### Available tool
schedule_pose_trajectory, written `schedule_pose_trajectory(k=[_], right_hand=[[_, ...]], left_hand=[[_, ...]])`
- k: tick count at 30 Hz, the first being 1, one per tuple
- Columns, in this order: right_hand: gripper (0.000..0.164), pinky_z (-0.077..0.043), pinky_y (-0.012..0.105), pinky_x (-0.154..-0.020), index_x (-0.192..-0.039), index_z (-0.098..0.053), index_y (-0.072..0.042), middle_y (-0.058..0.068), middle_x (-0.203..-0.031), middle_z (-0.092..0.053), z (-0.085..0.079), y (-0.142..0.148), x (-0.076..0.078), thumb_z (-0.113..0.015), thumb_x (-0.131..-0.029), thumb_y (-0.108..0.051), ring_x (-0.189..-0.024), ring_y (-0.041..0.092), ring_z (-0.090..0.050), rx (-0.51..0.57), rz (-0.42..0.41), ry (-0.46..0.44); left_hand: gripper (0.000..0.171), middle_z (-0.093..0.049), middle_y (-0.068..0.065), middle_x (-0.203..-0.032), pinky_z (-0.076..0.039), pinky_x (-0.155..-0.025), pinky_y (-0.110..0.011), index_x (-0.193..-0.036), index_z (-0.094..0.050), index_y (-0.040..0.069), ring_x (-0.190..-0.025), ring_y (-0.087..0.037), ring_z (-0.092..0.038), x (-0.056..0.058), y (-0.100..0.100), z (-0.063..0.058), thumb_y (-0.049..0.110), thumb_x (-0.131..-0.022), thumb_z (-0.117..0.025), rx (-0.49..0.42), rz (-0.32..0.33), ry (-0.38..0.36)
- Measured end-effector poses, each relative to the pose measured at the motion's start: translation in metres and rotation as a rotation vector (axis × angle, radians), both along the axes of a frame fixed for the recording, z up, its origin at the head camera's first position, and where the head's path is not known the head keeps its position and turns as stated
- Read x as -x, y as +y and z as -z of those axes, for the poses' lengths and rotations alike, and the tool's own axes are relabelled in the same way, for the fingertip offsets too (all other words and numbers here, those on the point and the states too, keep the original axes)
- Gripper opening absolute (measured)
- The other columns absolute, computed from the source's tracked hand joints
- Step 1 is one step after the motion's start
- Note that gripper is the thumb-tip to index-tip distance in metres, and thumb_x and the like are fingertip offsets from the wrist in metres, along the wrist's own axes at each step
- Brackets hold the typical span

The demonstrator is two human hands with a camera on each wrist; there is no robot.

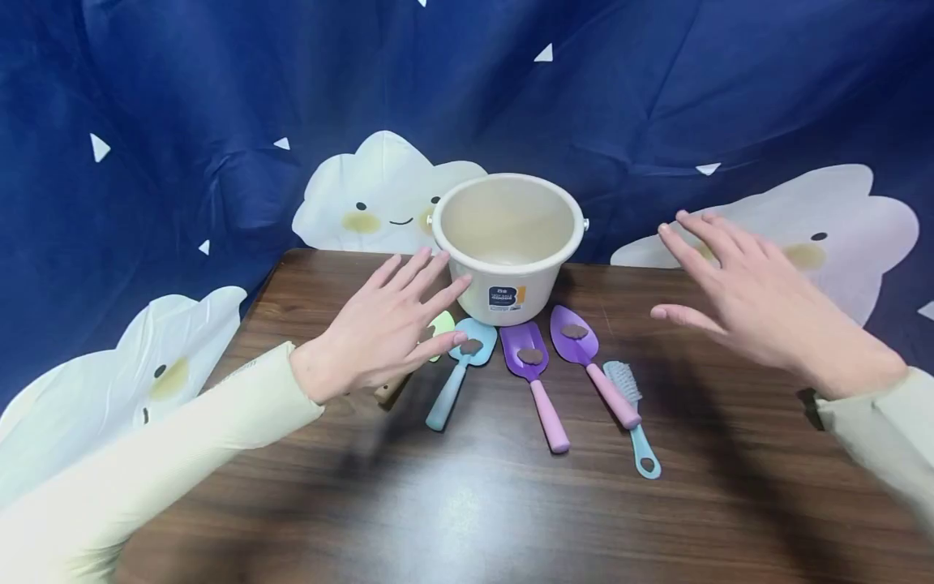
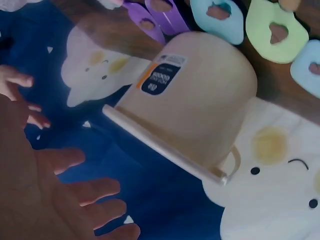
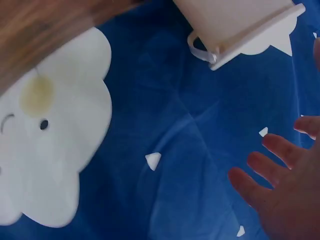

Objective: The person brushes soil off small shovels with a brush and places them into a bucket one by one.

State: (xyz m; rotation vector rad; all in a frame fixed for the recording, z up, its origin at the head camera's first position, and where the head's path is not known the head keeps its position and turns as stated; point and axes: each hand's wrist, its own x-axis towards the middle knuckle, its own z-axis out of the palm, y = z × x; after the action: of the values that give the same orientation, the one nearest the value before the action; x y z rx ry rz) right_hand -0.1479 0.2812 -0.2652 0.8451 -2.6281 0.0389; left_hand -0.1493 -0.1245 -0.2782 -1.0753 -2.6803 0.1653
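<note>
A cream bucket (image 1: 503, 284) stands upright at the table's back edge, its label facing forward. My left hand (image 1: 387, 324) hovers with fingers spread, overlapping the bucket's left front and partly hiding a green toy shovel (image 1: 442, 324). Beside that lies a blue shovel (image 1: 448, 395). Two purple shovels with pink handles, one square-tipped (image 1: 546, 410) and one pointed (image 1: 610, 391), lie in front of the bucket. Raised to the right of the bucket, my right hand (image 1: 759, 300) has its fingers extended and holds nothing. The left wrist view shows the bucket (image 2: 200, 90) beyond the left fingers.
A blue-handled brush (image 1: 642, 446) lies right of the shovels on the dark wooden table (image 1: 467, 519). Another light blue piece (image 2: 304, 75) shows at the left wrist view's edge. Behind the table hangs a blue cloth (image 1: 467, 81) with white clouds.
</note>
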Motion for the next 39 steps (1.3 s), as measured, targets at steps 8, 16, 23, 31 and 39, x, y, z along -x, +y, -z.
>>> schedule_pose_trajectory(k=[8,16,23,31,39], right_hand=[[0.087,-0.036,0.062,-0.092,-0.152,-0.026,-0.008,0.030,-0.131,-0.045,0.041,0.006,-0.019,-0.071,-0.085,-0.039,-0.113,0.048,-0.043,0.173,0.117,-0.116],[0.073,-0.037,0.063,-0.089,-0.133,-0.038,0.013,0.036,-0.115,-0.048,0.098,0.016,-0.041,-0.069,-0.088,-0.035,-0.108,0.050,-0.046,0.338,0.255,-0.282],[0.071,-0.044,0.063,-0.084,-0.122,-0.044,0.013,0.035,-0.114,-0.051,0.133,0.022,-0.064,-0.067,-0.088,-0.045,-0.107,0.049,-0.053,0.249,0.292,-0.535],[0.068,-0.047,0.041,-0.060,-0.102,-0.047,0.007,0.021,-0.090,-0.050,0.152,0.012,-0.082,-0.069,-0.083,-0.054,-0.076,0.029,-0.052,0.191,0.391,-0.690],[0.055,-0.038,0.032,-0.052,-0.088,-0.046,0.002,0.011,-0.077,-0.044,0.158,-0.003,-0.086,-0.067,-0.086,-0.050,-0.067,0.022,-0.044,0.227,0.431,-0.682]], left_hand=[[0.067,-0.026,-0.013,-0.159,-0.024,-0.119,-0.049,-0.151,-0.033,0.021,-0.148,-0.032,-0.021,-0.013,-0.009,0.020,0.062,-0.098,-0.027,-0.095,-0.106,-0.136],[0.066,-0.037,-0.016,-0.152,-0.037,-0.111,-0.052,-0.145,-0.040,0.008,-0.141,-0.030,-0.036,-0.026,-0.012,0.057,0.055,-0.101,-0.030,-0.224,-0.114,-0.319],[0.067,-0.040,-0.016,-0.148,-0.036,-0.113,-0.045,-0.143,-0.040,0.002,-0.139,-0.028,-0.038,-0.045,-0.007,0.093,0.054,-0.101,-0.033,-0.353,-0.201,-0.613],[0.056,-0.059,-0.017,-0.129,-0.046,-0.103,-0.044,-0.136,-0.046,-0.004,-0.121,-0.025,-0.056,-0.052,0.006,0.119,0.039,-0.099,-0.049,-0.572,-0.289,-0.874],[0.051,-0.060,-0.015,-0.117,-0.057,-0.080,-0.038,-0.135,-0.043,-0.002,-0.083,-0.021,-0.066,-0.043,0.013,0.136,0.030,-0.098,-0.054,-0.754,-0.436,-1.029]])
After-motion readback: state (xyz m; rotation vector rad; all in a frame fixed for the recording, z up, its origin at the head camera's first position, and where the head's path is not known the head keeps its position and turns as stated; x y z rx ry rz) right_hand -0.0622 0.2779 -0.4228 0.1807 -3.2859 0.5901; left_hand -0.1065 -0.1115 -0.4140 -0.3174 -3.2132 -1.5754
